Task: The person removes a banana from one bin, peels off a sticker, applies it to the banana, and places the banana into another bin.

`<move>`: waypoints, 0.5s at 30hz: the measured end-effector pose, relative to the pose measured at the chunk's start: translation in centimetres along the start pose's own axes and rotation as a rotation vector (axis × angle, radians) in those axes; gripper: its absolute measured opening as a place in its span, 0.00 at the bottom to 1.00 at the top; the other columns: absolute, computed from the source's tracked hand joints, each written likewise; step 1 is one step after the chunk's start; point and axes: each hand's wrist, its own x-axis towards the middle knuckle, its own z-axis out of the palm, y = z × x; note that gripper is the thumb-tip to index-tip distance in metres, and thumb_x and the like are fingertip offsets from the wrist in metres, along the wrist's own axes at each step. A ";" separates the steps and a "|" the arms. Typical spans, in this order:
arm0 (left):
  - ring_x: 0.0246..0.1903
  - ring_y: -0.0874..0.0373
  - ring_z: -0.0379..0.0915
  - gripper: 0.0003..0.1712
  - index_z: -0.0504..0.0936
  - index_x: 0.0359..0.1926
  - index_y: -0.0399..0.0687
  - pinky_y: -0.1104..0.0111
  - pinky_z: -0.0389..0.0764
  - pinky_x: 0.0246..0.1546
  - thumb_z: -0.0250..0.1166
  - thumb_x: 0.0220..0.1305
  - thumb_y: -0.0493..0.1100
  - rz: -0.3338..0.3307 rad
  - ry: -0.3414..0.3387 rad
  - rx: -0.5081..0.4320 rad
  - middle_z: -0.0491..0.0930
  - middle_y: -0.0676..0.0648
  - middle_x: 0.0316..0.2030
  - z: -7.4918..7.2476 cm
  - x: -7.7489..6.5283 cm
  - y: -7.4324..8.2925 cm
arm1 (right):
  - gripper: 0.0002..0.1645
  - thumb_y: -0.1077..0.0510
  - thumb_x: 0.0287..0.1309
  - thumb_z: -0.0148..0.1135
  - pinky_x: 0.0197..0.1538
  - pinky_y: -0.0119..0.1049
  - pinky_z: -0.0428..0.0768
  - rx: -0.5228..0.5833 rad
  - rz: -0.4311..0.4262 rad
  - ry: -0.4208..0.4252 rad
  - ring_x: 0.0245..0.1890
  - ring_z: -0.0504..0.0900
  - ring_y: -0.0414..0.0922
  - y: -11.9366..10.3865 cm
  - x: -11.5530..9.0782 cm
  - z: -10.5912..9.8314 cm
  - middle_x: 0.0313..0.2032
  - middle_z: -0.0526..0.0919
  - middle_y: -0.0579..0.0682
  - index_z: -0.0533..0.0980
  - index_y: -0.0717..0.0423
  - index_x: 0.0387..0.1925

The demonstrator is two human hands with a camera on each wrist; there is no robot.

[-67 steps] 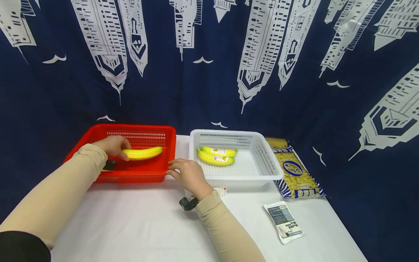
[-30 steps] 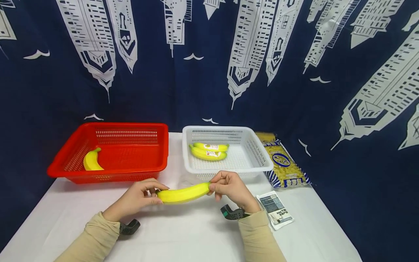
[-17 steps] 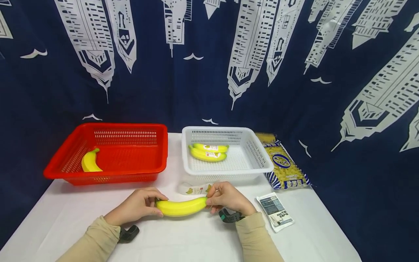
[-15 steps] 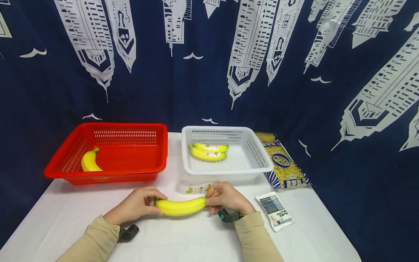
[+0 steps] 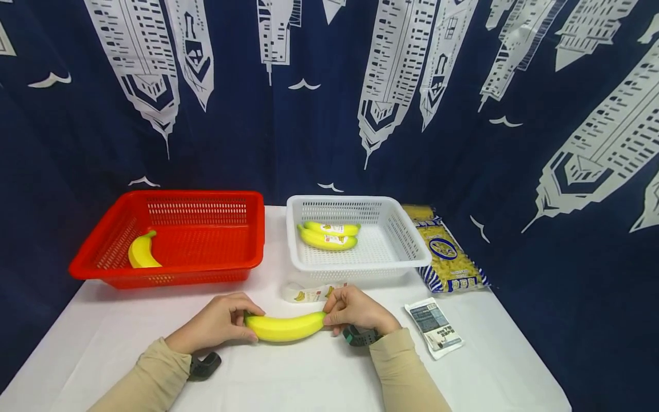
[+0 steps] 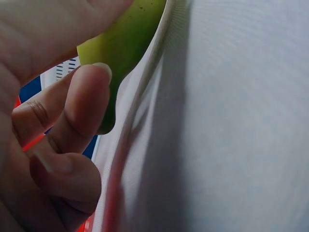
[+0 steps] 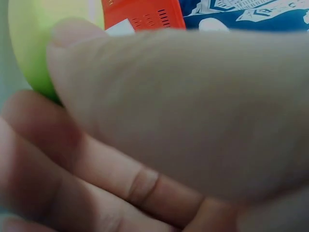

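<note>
A yellow banana (image 5: pixel 285 328) lies crosswise low over the front of the white table, between both hands. My left hand (image 5: pixel 218 320) pinches its left end between thumb and fingers; the left wrist view shows a dark green tip (image 6: pixel 110 113) there. At the other end, the thumb and fingers of my right hand (image 5: pixel 360 313) pinch the greenish tip. Just behind the banana lies a clear strip (image 5: pixel 309 294) printed with bananas, partly hidden by the right hand. Whether the banana touches the cloth I cannot tell.
At the back left, a red basket (image 5: pixel 206 269) holds one banana (image 5: pixel 142 250). Beside it, a white basket (image 5: pixel 360 266) has two bananas (image 5: pixel 329 239) with printed bands. A yellow food bag (image 5: pixel 450 260) and a white packet (image 5: pixel 435 328) lie on the right.
My left hand has brought the banana out of the red basket to the table front. My right hand has left that basket's corner and taken the other end. Over the last half second, little moved.
</note>
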 end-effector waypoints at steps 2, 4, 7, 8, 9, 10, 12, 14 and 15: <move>0.26 0.66 0.73 0.24 0.89 0.47 0.59 0.73 0.77 0.28 0.84 0.47 0.51 -0.001 -0.007 0.000 0.82 0.58 0.35 0.2 -0.1 -0.1 | 0.10 0.66 0.58 0.73 0.27 0.32 0.83 -0.008 0.013 -0.008 0.20 0.84 0.42 0.2 0.0 0.1 0.25 0.86 0.55 0.78 0.67 0.37; 0.26 0.67 0.73 0.24 0.89 0.47 0.60 0.73 0.77 0.28 0.84 0.47 0.52 -0.004 -0.012 0.008 0.82 0.59 0.36 0.2 -0.2 -0.1 | 0.10 0.66 0.58 0.73 0.27 0.32 0.83 -0.017 0.025 -0.012 0.20 0.84 0.42 0.3 -0.1 0.1 0.25 0.85 0.52 0.79 0.66 0.37; 0.26 0.66 0.73 0.23 0.89 0.46 0.61 0.73 0.77 0.28 0.84 0.47 0.53 -0.014 -0.017 0.022 0.82 0.59 0.35 0.2 -0.2 -0.2 | 0.10 0.66 0.58 0.73 0.27 0.32 0.83 -0.030 0.020 -0.007 0.20 0.83 0.42 0.3 0.0 0.2 0.25 0.85 0.50 0.79 0.66 0.37; 0.27 0.66 0.74 0.23 0.89 0.46 0.61 0.73 0.77 0.28 0.84 0.47 0.53 -0.020 -0.019 0.025 0.82 0.60 0.35 0.1 -0.1 -0.3 | 0.10 0.66 0.57 0.73 0.27 0.31 0.82 -0.037 0.016 -0.003 0.20 0.83 0.42 0.2 0.0 0.2 0.25 0.84 0.50 0.79 0.66 0.37; 0.27 0.66 0.74 0.24 0.89 0.47 0.61 0.73 0.77 0.28 0.84 0.47 0.53 -0.025 -0.021 0.026 0.82 0.60 0.35 0.1 -0.1 -0.3 | 0.09 0.66 0.57 0.74 0.27 0.31 0.82 -0.048 0.014 0.001 0.20 0.82 0.41 0.2 0.0 0.1 0.25 0.84 0.49 0.80 0.65 0.36; 0.27 0.66 0.74 0.24 0.88 0.47 0.61 0.73 0.77 0.29 0.84 0.47 0.53 -0.033 -0.026 0.023 0.82 0.60 0.34 0.0 -0.1 -0.3 | 0.09 0.66 0.57 0.74 0.27 0.31 0.82 -0.061 0.010 0.004 0.19 0.82 0.41 0.2 0.1 0.1 0.25 0.84 0.49 0.80 0.65 0.36; 0.27 0.66 0.74 0.24 0.88 0.47 0.61 0.73 0.78 0.29 0.84 0.47 0.54 -0.050 -0.038 0.017 0.82 0.59 0.34 -0.2 0.0 -0.3 | 0.09 0.65 0.56 0.75 0.26 0.31 0.82 -0.091 0.004 0.012 0.19 0.81 0.41 0.1 0.1 0.1 0.25 0.83 0.47 0.81 0.64 0.35; 0.27 0.66 0.75 0.24 0.88 0.47 0.60 0.73 0.78 0.30 0.84 0.48 0.54 -0.063 -0.049 0.010 0.82 0.59 0.34 -0.2 0.0 -0.3 | 0.08 0.64 0.56 0.75 0.26 0.30 0.81 -0.119 -0.001 0.018 0.18 0.80 0.40 0.1 0.2 0.0 0.25 0.83 0.46 0.82 0.63 0.35; 0.27 0.65 0.75 0.24 0.88 0.48 0.60 0.72 0.78 0.29 0.84 0.48 0.54 -0.067 -0.054 0.007 0.82 0.58 0.34 -0.3 0.0 -0.3 | 0.08 0.63 0.56 0.76 0.26 0.30 0.80 -0.130 -0.003 0.019 0.18 0.79 0.39 0.1 0.2 0.0 0.25 0.83 0.46 0.83 0.62 0.35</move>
